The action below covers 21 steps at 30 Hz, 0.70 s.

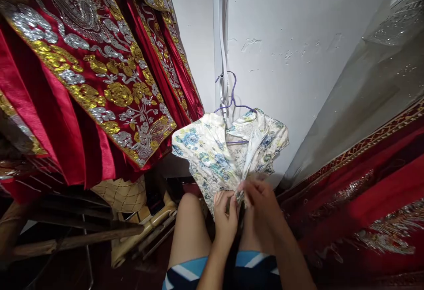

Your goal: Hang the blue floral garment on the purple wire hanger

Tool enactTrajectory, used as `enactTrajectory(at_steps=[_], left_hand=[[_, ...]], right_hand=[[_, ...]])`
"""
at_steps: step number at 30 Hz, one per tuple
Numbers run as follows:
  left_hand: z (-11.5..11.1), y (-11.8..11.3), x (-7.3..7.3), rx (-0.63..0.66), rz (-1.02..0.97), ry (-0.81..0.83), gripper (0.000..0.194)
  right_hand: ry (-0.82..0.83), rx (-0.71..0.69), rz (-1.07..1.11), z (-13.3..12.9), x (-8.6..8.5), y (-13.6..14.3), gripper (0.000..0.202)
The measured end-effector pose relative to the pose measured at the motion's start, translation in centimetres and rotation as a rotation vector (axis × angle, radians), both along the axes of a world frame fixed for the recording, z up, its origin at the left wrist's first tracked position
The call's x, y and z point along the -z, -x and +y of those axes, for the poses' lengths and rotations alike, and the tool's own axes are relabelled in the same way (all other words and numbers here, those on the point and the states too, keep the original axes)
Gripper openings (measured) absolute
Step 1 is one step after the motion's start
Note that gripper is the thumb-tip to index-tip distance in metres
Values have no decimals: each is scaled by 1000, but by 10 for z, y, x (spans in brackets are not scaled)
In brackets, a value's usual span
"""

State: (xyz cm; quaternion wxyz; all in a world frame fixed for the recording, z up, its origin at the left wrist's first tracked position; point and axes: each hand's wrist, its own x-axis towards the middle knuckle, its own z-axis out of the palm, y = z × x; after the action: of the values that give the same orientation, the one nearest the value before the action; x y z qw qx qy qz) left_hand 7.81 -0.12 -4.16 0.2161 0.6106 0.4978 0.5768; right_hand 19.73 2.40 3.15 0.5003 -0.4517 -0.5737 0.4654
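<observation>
A white short-sleeved blouse (207,146) with blue, green and yellow flowers hangs from a purple hanger (232,100) in front of me. Its collar gapes at the top, and both front edges come together lower down. My left hand (227,210) pinches the front edge of the blouse between thumb and fingers. Close beside it on the right, my right hand (260,195) is at the same spot on the front edge, blurred by motion. Its fingertips appear bunched on the cloth, but their exact grip is smeared. Any button there is hidden by the fingers.
Red satin garments (115,60) with gold and silver sequin embroidery hang at the left. A white strap (222,38) runs down the white wall (281,25). Bamboo furniture (145,232) stands lower left. Sheer fabric (380,82) and red embroidered cloth (371,201) hang at the right.
</observation>
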Motion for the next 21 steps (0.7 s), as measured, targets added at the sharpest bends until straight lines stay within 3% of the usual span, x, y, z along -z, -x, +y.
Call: enactTrajectory(at_steps=[4, 8, 11, 14, 17, 19, 21], left_hand=[[-2, 8, 8, -60, 36, 25, 25], [-12, 10, 12, -65, 83, 14, 24], [-22, 11, 14, -51, 89, 40, 23], [-27, 14, 13, -40, 63, 54, 24], [-17, 26, -10, -23, 19, 2, 25], [-2, 36, -42, -40, -16, -96, 22], [17, 45, -86, -68, -18, -238, 23]], right_hand=[[20, 73, 249, 39, -66, 3, 29], [-58, 33, 425, 59, -126, 8, 20], [-103, 26, 447, 53, -140, 9, 18], [-129, -17, 341, 42, -131, 10, 23], [-154, -17, 276, 35, -121, 11, 26], [-161, -8, 252, 33, -120, 13, 26], [-171, -8, 225, 32, -123, 14, 26]])
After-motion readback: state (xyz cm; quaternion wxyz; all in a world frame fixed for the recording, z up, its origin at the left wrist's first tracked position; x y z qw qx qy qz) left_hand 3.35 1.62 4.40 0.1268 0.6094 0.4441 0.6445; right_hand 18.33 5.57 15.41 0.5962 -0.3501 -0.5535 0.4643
